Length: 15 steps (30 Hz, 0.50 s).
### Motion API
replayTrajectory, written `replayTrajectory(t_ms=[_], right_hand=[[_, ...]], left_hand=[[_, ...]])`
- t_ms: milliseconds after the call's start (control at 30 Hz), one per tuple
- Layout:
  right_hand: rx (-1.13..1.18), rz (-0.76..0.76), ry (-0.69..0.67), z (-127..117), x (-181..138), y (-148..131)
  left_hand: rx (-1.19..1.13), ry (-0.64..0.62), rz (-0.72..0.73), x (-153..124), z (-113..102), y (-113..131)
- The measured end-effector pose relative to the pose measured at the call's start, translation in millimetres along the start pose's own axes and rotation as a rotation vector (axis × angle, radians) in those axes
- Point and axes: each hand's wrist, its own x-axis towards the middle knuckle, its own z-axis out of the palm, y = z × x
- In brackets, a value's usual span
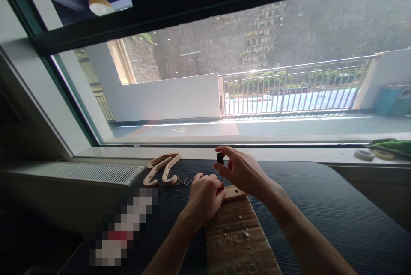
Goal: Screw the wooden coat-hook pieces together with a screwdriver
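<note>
My right hand [245, 172] pinches the black handle of a screwdriver [220, 158], held upright with its shaft pointing down. The shaft's lower end meets a pale wooden piece [233, 192] with a dark hole in it. My left hand [205, 195] is closed at the left end of that piece, its fingers by the shaft; the tip is hidden behind them. Beneath lies a brown board [239, 236], its surface pitted and strewn with bits. To the left of my left hand are several loose screws [183, 182] and pale wooden hook-shaped parts [169, 170].
Everything rests on a dark table [308, 206] by a large window. A radiator [105, 175] stands along the left side. On the sill at right sit tape rolls [364, 154] and a green cloth [393, 146]. A blurred-out strip [125, 228] lies at the table's left.
</note>
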Motion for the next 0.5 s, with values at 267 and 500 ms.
replayTrajectory(t_ms=[267, 500], right_hand=[[0.029, -0.057, 0.002, 4.4, 1.6, 4.8], [-0.068, -0.013, 0.025, 3.7, 1.6, 6.0]], left_hand=[[0.027, -0.006, 0.006, -0.2, -0.1, -0.1], [0.02, 0.003, 0.001, -0.4, 1.6, -0.8]])
